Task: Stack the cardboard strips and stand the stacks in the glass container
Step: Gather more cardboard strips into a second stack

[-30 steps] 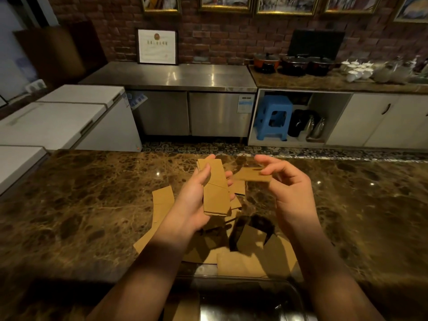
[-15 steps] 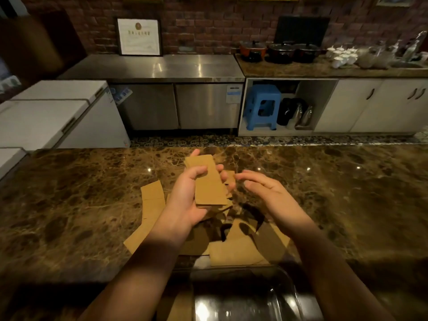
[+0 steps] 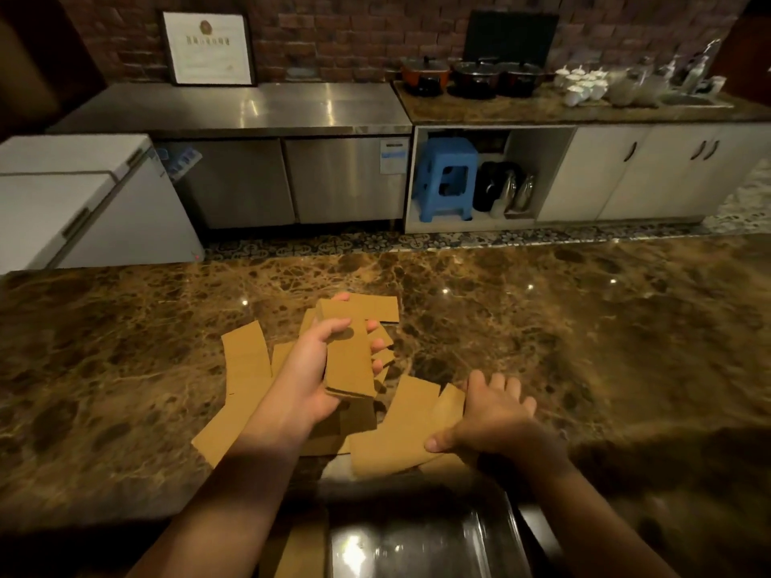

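Observation:
My left hand [image 3: 311, 371] grips a small stack of brown cardboard strips [image 3: 348, 356] above the marble counter, thumb across its top face. Several loose cardboard strips [image 3: 246, 360] lie scattered flat beneath and around it. My right hand [image 3: 490, 419] is down on the counter at the right side of the pile, fingers on a strip [image 3: 406, 431] and thumb at its near edge; whether it pinches the strip is unclear. The glass container [image 3: 421, 540] sits at the near edge between my forearms, with cardboard [image 3: 300, 548] standing at its left side.
The marble counter [image 3: 584, 348] stretches wide to both sides of the pile. Beyond it are white chest freezers [image 3: 75, 194] at left, a steel cabinet [image 3: 258, 160], a blue stool [image 3: 446, 177] and pots [image 3: 471, 77] on the far counter.
My right hand added its strip to the stack in my left hand, then dropped down and right onto the loose strips. The left hand's stack lowered slightly. The view tilted down.

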Demonstrator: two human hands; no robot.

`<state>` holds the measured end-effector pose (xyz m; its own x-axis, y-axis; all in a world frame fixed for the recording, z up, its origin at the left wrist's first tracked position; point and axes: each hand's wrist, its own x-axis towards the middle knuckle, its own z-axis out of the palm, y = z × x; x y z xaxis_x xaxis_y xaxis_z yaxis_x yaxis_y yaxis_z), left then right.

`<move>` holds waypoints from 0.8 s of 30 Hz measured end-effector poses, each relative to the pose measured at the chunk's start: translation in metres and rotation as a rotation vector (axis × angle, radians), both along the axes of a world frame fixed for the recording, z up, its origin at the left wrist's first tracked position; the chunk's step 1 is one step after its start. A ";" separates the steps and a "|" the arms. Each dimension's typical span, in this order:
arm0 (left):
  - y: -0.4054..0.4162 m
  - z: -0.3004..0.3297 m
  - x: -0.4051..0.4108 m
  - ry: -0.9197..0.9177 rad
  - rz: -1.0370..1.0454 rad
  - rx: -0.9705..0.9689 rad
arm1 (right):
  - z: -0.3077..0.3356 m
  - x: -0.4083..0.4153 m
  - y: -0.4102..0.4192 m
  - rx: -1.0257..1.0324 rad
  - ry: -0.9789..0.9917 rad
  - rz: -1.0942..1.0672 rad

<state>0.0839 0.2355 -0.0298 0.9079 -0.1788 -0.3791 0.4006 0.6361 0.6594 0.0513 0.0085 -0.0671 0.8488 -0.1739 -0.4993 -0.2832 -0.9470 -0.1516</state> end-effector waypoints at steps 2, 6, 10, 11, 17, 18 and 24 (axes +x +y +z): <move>0.004 0.001 0.001 0.013 0.020 -0.021 | 0.002 0.005 0.000 0.130 -0.022 -0.034; 0.009 0.002 -0.002 0.020 0.051 -0.016 | 0.020 0.011 -0.008 0.669 -0.111 -0.217; 0.013 0.011 0.001 -0.032 0.058 0.039 | 0.060 0.027 -0.022 0.949 -0.262 -0.331; 0.014 0.014 0.002 -0.052 0.063 0.057 | 0.071 0.031 -0.025 1.029 -0.283 -0.360; 0.013 0.041 0.011 -0.092 -0.058 0.093 | 0.115 0.044 -0.008 1.450 -0.207 -0.315; 0.009 0.044 0.011 -0.077 -0.104 0.097 | 0.117 0.046 -0.001 1.486 -0.208 -0.307; -0.009 0.051 0.003 -0.053 -0.232 0.069 | 0.123 0.048 0.040 1.526 -0.290 -0.288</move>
